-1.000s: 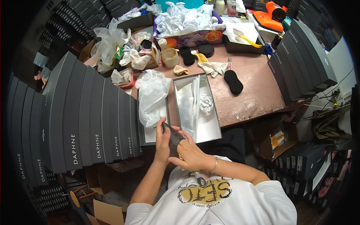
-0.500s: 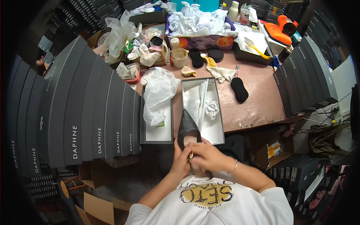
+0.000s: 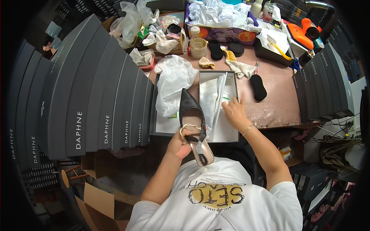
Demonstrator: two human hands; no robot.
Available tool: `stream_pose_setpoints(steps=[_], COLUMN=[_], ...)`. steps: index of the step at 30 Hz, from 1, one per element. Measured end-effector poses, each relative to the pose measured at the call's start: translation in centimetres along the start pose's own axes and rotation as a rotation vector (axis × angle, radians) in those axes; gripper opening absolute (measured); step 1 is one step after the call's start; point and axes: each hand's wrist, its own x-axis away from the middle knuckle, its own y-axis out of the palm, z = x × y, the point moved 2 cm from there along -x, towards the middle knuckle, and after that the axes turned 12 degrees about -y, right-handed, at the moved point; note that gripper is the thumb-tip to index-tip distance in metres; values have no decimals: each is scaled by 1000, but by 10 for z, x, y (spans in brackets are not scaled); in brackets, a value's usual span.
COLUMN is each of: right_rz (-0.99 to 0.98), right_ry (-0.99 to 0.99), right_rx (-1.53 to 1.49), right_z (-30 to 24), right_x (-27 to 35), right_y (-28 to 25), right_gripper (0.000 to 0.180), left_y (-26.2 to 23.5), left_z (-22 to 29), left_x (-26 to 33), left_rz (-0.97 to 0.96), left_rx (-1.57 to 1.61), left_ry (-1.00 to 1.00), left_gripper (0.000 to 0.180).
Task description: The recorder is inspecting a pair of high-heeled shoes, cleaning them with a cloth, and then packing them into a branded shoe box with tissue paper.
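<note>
A black pointed-toe slingback shoe [image 3: 186,101] with a pale insole is held by my left hand [image 3: 179,145], closed around its side and strap. Its toe points away from me over the left tray. A thin pale loop hangs across the shoe's opening. My right hand [image 3: 236,114] reaches into the right part of a grey shoebox [image 3: 234,135], its fingers apart. Beneath the fingers, a bit of white crumpled paper [image 3: 226,98] shows; the rest is hidden. White tissue and a folded sheet [image 3: 210,96] lie along the box's left side.
White tissue paper [image 3: 173,82] covers the other box half. Stacked grey shoeboxes [image 3: 92,104] rise at left, more boxes [image 3: 323,84] at right. Behind are a jar [image 3: 198,48], a cloth [image 3: 243,68], a black insole-shaped pad [image 3: 258,87] and a purple box [image 3: 221,34] of tissue.
My right hand has left the shoe and moved forward right into the shoebox, over the crumpled paper. My left hand now holds the shoe alone. The view has shifted slightly.
</note>
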Motion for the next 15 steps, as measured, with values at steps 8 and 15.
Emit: stream_pose_setpoints(steps=[8,15], right_rz=[417,268], right_ry=[-349,-371], right_rx=[-608,-1079], right_z=[-65,-84], right_x=[18,34], right_y=[-118,-94], right_gripper=[30,35], left_y=[29,30], left_z=[-4,-9], left_x=[2,9], left_rz=[95,65], left_rx=[-258,-309], left_ry=[153,161], left_gripper=[79,84])
